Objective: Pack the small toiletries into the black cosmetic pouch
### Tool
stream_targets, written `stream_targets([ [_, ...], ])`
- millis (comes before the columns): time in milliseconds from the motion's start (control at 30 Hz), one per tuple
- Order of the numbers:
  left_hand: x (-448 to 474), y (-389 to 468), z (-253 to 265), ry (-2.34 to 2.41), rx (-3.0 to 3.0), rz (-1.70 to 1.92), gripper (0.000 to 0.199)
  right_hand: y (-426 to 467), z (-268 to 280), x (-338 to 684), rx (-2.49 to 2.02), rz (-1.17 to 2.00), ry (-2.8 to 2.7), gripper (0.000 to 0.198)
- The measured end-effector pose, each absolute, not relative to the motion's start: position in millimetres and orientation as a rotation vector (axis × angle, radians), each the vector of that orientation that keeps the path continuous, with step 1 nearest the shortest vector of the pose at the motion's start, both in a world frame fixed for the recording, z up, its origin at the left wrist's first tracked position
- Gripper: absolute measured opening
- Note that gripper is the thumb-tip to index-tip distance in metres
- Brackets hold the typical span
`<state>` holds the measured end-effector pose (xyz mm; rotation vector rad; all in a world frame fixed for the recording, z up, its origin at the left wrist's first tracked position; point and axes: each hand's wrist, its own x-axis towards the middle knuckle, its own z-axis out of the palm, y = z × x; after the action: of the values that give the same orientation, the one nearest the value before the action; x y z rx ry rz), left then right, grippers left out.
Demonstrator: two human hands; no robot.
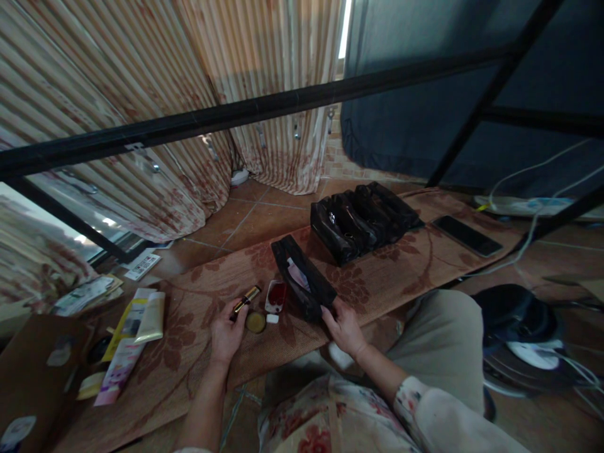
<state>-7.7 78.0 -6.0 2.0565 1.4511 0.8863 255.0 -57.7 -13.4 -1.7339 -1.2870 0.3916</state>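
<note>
My left hand (228, 329) is closed on a black and gold lipstick tube (247, 298), held just above the cloth. Close by lie a round yellowish jar (255, 322), a small white piece (272, 319) and a clear case with something dark red inside (275, 296). My right hand (346, 327) grips the near end of a black pouch (304, 283). The pouch's top gapes, and a pale pinkish item (298, 275) shows within. Beyond it, several black pouches (363, 220) stand side by side in a row.
A patterned brown cloth (198, 302) covers the low bench. Several tubes (151, 316) lie at the left beside a cardboard box (35, 371). A phone (467, 235) rests at the right end. A dark metal bar (264, 108) crosses ahead, before the curtains.
</note>
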Motion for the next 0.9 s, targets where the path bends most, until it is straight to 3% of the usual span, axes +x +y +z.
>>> stream_targets([
  [900,-9.2,79.4,-9.4,1.507,2.072,0.855,0.036,-57.2,-16.9,255.6,-1.738,0.378,-1.287,0.029],
])
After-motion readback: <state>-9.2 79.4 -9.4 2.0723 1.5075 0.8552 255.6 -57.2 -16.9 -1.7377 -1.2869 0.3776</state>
